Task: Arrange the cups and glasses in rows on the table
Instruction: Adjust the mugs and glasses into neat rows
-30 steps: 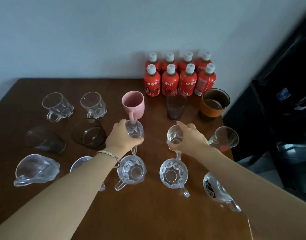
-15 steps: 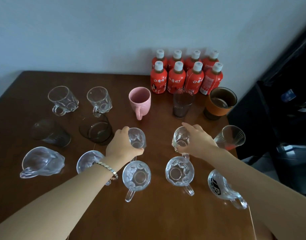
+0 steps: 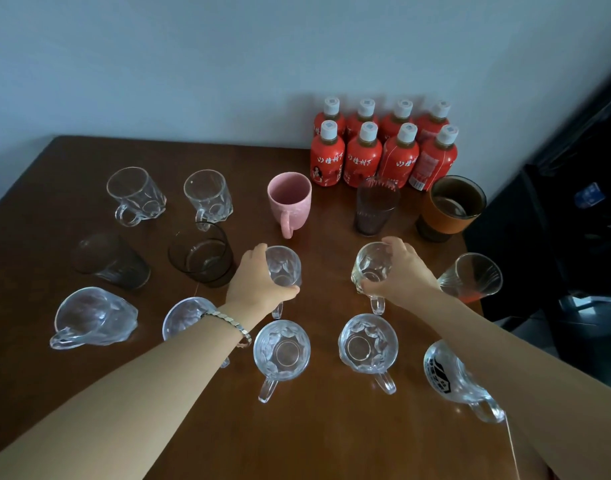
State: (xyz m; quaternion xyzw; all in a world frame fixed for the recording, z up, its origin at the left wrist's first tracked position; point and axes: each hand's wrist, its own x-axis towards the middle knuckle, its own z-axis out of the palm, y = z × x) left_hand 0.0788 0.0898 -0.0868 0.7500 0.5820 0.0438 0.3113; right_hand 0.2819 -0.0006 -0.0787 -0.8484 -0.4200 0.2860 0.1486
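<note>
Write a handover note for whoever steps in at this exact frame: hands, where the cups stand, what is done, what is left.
Left hand grips a clear glass mug in the middle row. Right hand grips its twin mug beside it. Both mugs sit at table level; whether they touch the wood is unclear.
Done: three rough rows of five stand on the table, the pink mug in the back row.
Left: release both mugs, then square up the rows. The red bottles stay out of it.
</note>
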